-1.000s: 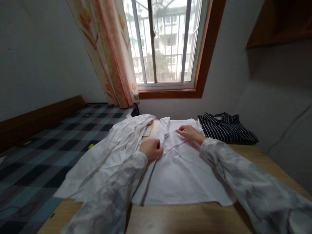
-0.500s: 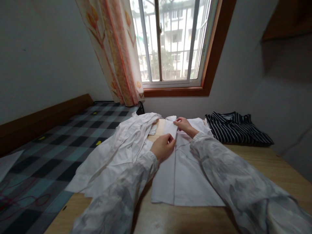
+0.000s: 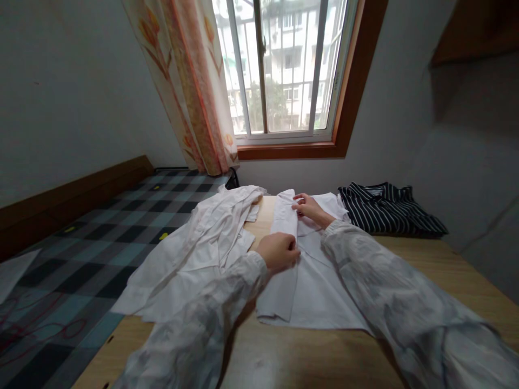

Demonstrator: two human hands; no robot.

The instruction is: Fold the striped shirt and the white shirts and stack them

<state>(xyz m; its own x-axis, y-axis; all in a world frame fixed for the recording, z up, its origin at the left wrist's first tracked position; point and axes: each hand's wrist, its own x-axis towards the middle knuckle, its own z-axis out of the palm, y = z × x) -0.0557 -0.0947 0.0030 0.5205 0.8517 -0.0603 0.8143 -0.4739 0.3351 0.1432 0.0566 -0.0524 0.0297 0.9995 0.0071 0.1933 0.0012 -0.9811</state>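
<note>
Head view: since a second ago the sleeve strip (image 3: 286,216) is folded inward over the white shirt (image 3: 320,292) at frame centre, so folding advances. Left hand (image 3: 279,251) pinches its lower end; right hand (image 3: 308,208) presses the top, fingers curled. No containers show.

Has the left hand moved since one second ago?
Yes. The left hand moved right across the white shirt, toward the striped shirt.
</note>
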